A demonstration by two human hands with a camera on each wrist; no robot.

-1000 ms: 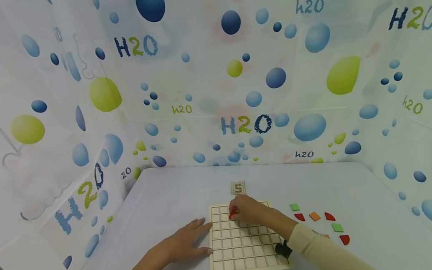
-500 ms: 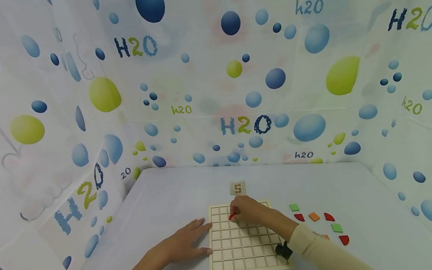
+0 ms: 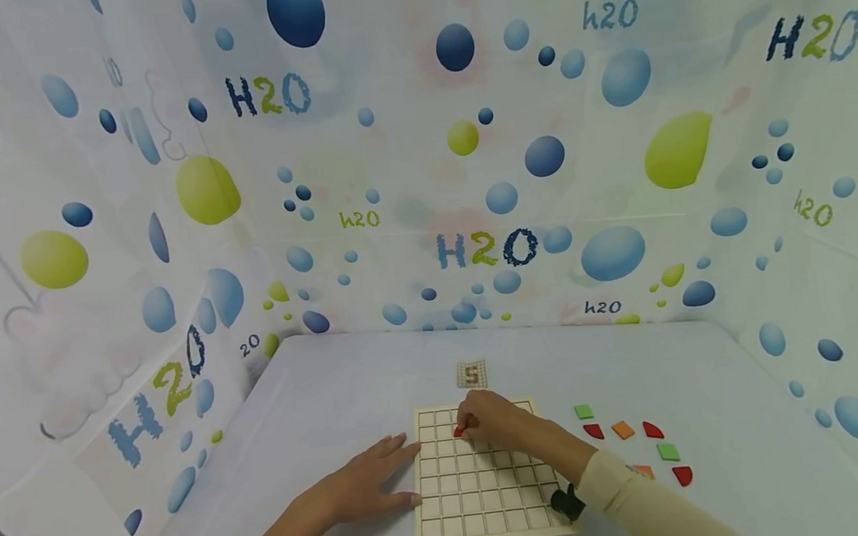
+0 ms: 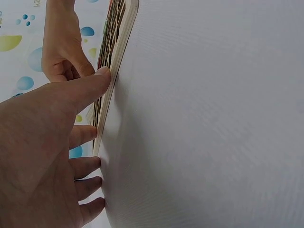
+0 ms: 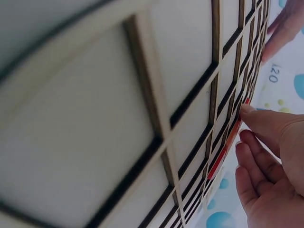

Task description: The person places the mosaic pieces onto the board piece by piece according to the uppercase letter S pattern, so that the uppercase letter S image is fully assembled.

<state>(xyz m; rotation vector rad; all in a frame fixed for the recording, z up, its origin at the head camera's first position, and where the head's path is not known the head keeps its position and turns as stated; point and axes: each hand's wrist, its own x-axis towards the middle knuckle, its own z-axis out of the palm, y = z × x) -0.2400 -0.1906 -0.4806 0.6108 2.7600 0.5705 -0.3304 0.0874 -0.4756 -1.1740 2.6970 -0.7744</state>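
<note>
Thumb and fingers of the right hand [image 3: 493,418] pinch a red piece [image 3: 459,433] at the board [image 3: 465,529], lower centre of the head frame. The piece looks light, stiff and best held by its edges. The right forearm [image 3: 558,443] slants in from the lower right; the left hand [image 3: 365,480], fingers extended, touches the board's left edge.

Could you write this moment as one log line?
left hand: touching board | right hand: grip on red piece | card: beyond board
</note>
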